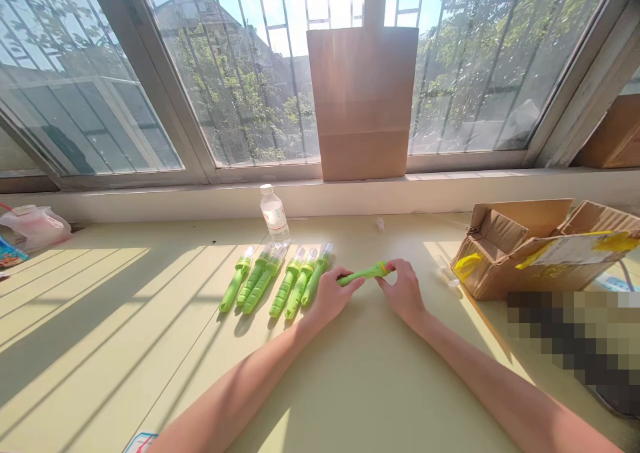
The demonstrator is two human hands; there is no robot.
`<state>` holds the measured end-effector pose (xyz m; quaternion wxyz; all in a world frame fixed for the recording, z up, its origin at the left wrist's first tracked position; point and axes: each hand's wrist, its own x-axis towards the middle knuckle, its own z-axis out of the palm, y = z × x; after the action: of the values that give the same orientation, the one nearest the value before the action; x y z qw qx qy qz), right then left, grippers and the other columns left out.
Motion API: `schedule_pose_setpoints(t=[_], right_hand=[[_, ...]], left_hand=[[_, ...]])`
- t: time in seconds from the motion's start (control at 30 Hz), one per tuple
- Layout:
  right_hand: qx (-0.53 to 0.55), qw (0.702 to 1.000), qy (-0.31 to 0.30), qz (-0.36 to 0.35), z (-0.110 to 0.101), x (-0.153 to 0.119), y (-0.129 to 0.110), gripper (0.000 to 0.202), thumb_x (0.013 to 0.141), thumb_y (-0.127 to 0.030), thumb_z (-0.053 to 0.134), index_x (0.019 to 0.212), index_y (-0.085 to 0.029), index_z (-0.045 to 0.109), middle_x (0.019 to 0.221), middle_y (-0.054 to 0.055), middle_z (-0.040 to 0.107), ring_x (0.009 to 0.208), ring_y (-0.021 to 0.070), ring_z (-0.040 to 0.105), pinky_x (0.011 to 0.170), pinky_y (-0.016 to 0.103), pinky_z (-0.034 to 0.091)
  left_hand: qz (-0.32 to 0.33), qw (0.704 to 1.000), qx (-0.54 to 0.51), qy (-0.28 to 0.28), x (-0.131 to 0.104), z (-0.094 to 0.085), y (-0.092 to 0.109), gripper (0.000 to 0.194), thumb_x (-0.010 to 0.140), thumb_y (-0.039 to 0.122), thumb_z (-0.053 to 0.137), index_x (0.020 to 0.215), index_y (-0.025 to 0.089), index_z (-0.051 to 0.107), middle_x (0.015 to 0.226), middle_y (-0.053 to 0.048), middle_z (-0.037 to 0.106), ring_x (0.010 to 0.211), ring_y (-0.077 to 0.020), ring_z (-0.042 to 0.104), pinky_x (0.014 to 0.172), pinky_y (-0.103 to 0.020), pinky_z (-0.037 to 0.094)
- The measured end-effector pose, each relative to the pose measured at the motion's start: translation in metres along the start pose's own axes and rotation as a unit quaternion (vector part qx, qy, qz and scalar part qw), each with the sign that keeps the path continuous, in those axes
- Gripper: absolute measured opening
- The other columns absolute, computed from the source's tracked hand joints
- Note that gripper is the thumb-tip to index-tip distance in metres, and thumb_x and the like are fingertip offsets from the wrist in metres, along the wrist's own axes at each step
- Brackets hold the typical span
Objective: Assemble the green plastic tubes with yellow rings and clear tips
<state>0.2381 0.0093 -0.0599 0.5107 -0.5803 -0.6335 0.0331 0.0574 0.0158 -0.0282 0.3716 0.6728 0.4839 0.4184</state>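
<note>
A slim green plastic stick point(364, 274) with a yellowish-green collar at its right end spans my two hands above the table. My left hand point(334, 294) grips its left end, thumb laid along it. At the right end, my right hand point(403, 289) pinches the collar between thumb and fingers. Just left of my left hand lie several similar green sticks with clear caps, in two loose groups; the nearest stick point(318, 274) is close to my fingers. I cannot make out exactly what kind of tool these sticks are.
A clear water bottle point(275, 218) stands behind the sticks. To the right is an open cardboard box point(540, 259), with a small clear piece point(447, 273) beside it. Another small clear piece point(381, 224) lies farther back. A cardboard sheet point(364, 106) leans against the window.
</note>
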Motion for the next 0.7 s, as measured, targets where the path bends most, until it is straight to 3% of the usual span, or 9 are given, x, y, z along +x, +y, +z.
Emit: schedule_pose_setpoints(t=[0.3, 0.5, 0.7], right_hand=[[-0.001, 1.0, 0.008, -0.029, -0.001, 0.001, 0.0, 0.01, 0.08, -0.029, 0.057, 0.078, -0.021, 0.051, 0.082, 0.004, 0.06, 0.083, 0.0239, 0.055, 0.074, 0.039, 0.043], [-0.018, 0.999, 0.012, -0.046, 0.001, 0.0, 0.002, 0.009, 0.079, -0.025, 0.056, 0.081, -0.021, 0.049, 0.083, 0.005, 0.06, 0.083, 0.0244, 0.055, 0.074, 0.039, 0.043], [-0.036, 0.997, 0.006, -0.064, 0.002, -0.001, 0.004, 0.013, 0.078, -0.021, 0.056, 0.087, -0.022, 0.047, 0.086, 0.006, 0.06, 0.084, 0.0248, 0.055, 0.073, 0.04, 0.043]], left_hand=[[-0.08, 0.995, -0.062, -0.024, 0.007, -0.003, 0.006, 0.037, 0.068, 0.051, 0.068, 0.062, 0.015, 0.059, 0.047, 0.003, 0.051, 0.043, -0.0092, 0.05, 0.046, -0.021, 0.039], [-0.102, 0.991, -0.084, -0.036, 0.007, -0.004, 0.011, 0.039, 0.066, 0.052, 0.068, 0.062, 0.016, 0.057, 0.054, 0.002, 0.056, 0.043, -0.0082, 0.05, 0.045, -0.021, 0.039], [-0.121, 0.988, -0.088, -0.039, 0.007, -0.005, 0.014, 0.042, 0.07, 0.055, 0.064, 0.056, 0.016, 0.053, 0.047, 0.003, 0.052, 0.039, -0.0074, 0.046, 0.045, -0.021, 0.039]])
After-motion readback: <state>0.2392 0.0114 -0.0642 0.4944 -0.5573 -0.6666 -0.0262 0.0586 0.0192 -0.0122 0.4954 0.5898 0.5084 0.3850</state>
